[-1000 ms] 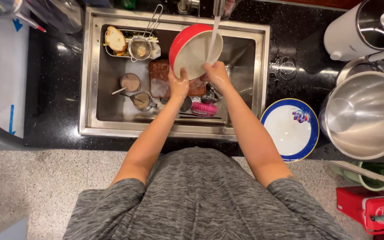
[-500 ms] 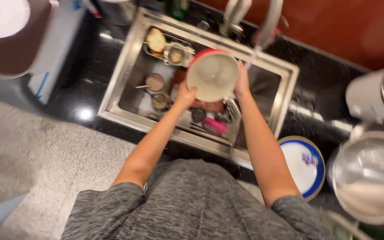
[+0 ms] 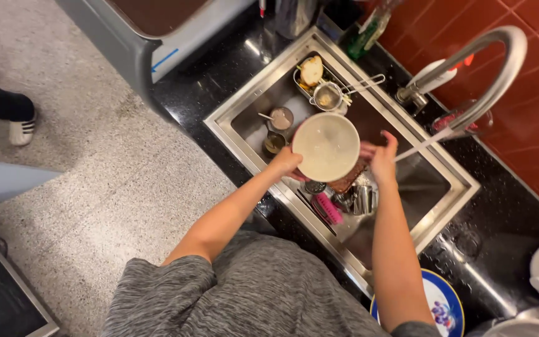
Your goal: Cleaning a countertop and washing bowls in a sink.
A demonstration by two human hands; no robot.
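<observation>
My left hand grips the left rim of a round bowl, white inside, held over the steel sink. My right hand is at the bowl's right rim with fingers spread, and a thin stream of water from the curved tap falls onto it. Below the bowl lie a pink brush, steel cups and other dirty dishes.
A wire strainer and a sponge basket sit at the sink's far end, two small cups beside them. A blue-rimmed plate rests on the black counter near right. Another person's shoe stands on the floor at left.
The camera has swung left and tilted, so the sink now lies diagonally. The bowl has turned so its white inside faces up and its red outside is hidden. My right hand has opened at the rim.
</observation>
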